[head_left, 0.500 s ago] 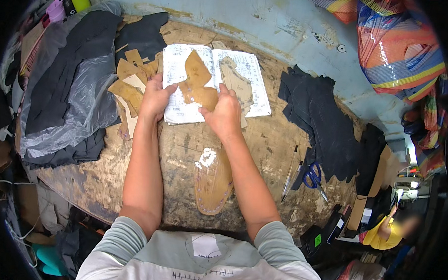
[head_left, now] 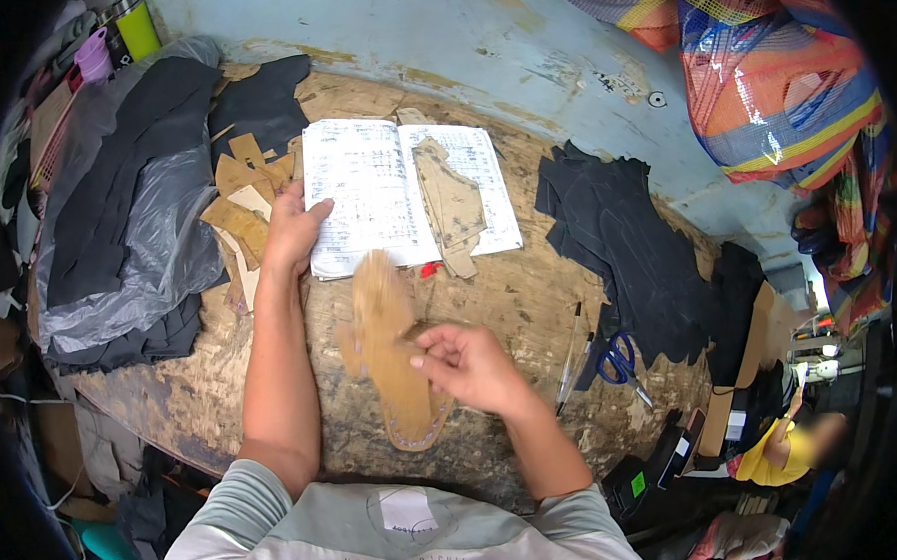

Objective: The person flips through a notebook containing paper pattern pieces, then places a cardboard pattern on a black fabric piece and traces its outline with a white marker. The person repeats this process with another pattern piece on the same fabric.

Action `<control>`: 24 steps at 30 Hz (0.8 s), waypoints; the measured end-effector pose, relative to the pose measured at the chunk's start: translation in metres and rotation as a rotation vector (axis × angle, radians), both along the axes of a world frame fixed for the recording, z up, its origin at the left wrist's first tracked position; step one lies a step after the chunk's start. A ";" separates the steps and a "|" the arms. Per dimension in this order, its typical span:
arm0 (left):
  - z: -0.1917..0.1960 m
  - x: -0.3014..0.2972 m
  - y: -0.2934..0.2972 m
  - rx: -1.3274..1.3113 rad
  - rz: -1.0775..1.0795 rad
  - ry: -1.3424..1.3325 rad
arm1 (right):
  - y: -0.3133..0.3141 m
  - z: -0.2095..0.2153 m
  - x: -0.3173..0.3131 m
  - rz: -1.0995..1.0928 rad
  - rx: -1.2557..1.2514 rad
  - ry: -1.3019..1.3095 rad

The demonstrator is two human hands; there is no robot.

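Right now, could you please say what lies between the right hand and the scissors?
The head view shows bare tabletop, then pens and a black strip before the scissors.

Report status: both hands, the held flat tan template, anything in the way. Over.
Left hand at left edge of open white-paged notebook. Right hand holding flat tan irregular template, blurred. It hides part of flat tan round-ended piece on worn brown table.

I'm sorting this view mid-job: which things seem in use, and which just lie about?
Likely in use: tan cutout, in the right hand; open notebook, beside the left hand.
Apparently lying about: scissors, pens, black sheets, purple cup, green bottle.
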State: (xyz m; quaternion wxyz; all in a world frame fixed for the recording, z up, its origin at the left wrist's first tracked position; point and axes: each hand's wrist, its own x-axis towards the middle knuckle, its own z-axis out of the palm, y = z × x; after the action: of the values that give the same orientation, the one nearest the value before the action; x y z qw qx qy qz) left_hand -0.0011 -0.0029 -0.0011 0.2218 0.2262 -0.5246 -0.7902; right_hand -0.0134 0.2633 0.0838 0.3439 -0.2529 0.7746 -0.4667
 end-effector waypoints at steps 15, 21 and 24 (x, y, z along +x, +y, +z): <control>0.007 0.002 0.001 -0.018 0.006 -0.067 | -0.041 -0.034 -0.120 -0.123 0.148 0.663; 0.011 0.003 0.003 0.008 0.005 -0.037 | -0.014 0.002 -0.122 -0.412 -0.170 0.575; 0.011 0.003 0.002 0.028 0.003 -0.037 | 0.017 0.031 -0.090 -0.392 -0.292 0.203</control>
State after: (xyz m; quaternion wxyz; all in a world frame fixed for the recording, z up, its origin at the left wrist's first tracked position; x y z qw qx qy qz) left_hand 0.0018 -0.0005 0.0101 0.2101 0.2449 -0.5170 -0.7928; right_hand -0.1033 0.2806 0.1143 0.1272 -0.1904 0.7639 -0.6034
